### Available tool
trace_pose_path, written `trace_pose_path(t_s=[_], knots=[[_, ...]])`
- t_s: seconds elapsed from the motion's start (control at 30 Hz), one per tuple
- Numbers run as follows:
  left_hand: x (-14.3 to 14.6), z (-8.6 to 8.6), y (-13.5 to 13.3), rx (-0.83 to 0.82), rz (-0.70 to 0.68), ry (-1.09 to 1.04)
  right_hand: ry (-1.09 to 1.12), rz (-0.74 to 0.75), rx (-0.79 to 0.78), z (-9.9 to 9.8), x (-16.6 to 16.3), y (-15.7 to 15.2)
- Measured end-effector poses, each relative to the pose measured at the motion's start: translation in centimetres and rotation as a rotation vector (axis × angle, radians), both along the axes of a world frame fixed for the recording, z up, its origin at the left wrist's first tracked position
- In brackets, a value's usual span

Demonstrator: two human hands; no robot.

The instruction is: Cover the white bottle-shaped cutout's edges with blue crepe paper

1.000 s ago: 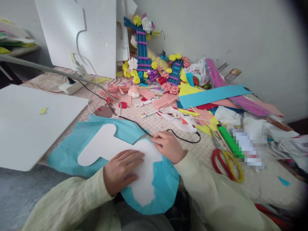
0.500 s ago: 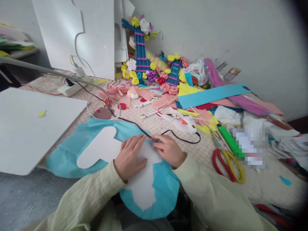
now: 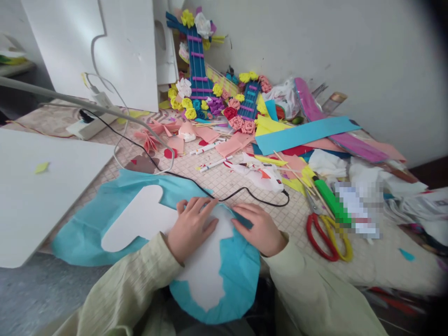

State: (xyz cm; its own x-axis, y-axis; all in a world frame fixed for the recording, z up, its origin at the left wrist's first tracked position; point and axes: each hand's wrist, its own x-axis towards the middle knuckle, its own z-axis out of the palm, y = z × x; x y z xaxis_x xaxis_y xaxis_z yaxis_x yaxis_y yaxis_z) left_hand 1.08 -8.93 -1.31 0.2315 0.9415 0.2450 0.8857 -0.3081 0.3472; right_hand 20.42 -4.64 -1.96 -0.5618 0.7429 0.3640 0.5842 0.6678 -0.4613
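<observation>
A white board cutout (image 3: 206, 268) with rounded lobes lies on blue crepe paper (image 3: 241, 270), whose edge is folded over its near and right sides. Its left end sticks out over a loose, wide part of the same blue paper. My left hand (image 3: 192, 228) rests on top of the cutout, fingers spread and slightly bent. At the cutout's upper right edge my right hand (image 3: 261, 228) pinches the blue paper between thumb and fingers. The near end of the cutout hangs past the table edge, over my lap.
A glue gun (image 3: 264, 175) with a black cord lies just beyond my hands. Scissors (image 3: 327, 235) and a green cutter (image 3: 332, 200) are on the right. Paper-flower-covered blue guitar shapes (image 3: 199, 70) stand at the back. A white board (image 3: 52, 186) covers the left.
My right hand has shifted slightly right and down along the cutout's edge, its thumb and fingers further apart. The left hand stays on the cutout. The view has turned slightly.
</observation>
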Motion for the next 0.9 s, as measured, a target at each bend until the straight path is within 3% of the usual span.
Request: trace_pose_path(t_s=[0.5, 0.7, 0.9], knots=[[-0.1, -0.4, 0.8, 0.065, -0.053, -0.205, -0.114, 0.157, 0.001, 0.7, 0.4, 1.1], [0.0, -0.5, 0.9, 0.058, -0.042, -0.208, -0.227, 0.267, 0.100, 1.0, 0.2, 1.5], [0.1, -0.2, 0.9, 0.048, -0.091, -0.166, -0.215, 0.299, 0.053, 0.8, 0.3, 2.2]])
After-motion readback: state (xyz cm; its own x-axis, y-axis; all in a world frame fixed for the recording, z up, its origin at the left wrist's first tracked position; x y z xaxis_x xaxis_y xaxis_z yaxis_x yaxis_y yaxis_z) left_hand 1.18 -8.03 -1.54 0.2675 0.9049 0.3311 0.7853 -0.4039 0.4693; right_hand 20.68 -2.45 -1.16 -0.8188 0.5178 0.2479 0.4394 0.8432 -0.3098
